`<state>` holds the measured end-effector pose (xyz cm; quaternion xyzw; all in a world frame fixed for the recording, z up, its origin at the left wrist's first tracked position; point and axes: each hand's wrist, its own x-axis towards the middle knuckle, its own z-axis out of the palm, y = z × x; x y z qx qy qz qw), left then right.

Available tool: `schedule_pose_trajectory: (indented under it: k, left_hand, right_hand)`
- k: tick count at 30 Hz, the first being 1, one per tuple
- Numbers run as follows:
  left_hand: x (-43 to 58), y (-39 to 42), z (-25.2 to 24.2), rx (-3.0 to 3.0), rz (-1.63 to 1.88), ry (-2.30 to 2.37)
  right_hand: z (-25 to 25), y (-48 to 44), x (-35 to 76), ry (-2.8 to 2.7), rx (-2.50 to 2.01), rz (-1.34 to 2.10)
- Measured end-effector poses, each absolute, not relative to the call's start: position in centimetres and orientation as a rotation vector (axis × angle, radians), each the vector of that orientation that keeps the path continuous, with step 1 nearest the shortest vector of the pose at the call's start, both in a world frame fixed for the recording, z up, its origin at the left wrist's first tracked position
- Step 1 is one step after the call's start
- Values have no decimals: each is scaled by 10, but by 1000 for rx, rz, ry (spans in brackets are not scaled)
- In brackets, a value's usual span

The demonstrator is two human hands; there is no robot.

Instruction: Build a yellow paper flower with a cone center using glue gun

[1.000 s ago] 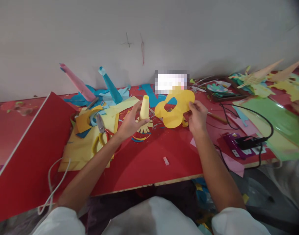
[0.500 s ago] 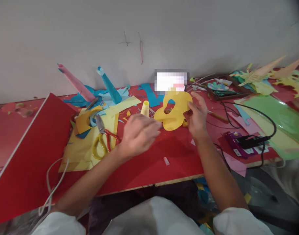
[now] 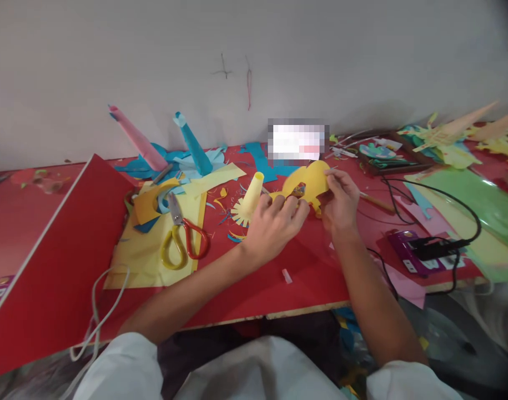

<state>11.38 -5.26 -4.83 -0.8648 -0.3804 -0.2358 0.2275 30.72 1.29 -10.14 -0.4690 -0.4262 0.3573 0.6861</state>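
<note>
Left hand [image 3: 274,221], right hand [image 3: 341,201] holding yellow cutout [image 3: 311,176], tray [image 3: 393,168] holding paper scraps [image 3: 372,151]

A paper-craft worktable: scissors [image 3: 182,235], coloured paper cones [image 3: 194,145] and scraps against a wall.

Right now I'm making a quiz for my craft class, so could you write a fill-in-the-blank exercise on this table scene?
1. The left hand and right hand hold a paper cutout coloured ____.
2. The ____ with yellow and red handles lie on a yellow sheet.
3. The cone leaning beside the blue cone is coloured ____.
Missing words: yellow; scissors; pink.
</note>
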Motion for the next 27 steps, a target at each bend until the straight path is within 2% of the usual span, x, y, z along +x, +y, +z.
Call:
schedule_pose_trajectory:
  k: [8, 27]
  left_hand:
    - [98, -57, -15, -2373, -784, -1081]
    - [82, -80, 25, -2212, -1035, -1044]
  right_hand:
    - [-87, 6, 302, -919, -942, 806]
    - [-115, 18, 307, -896, -912, 779]
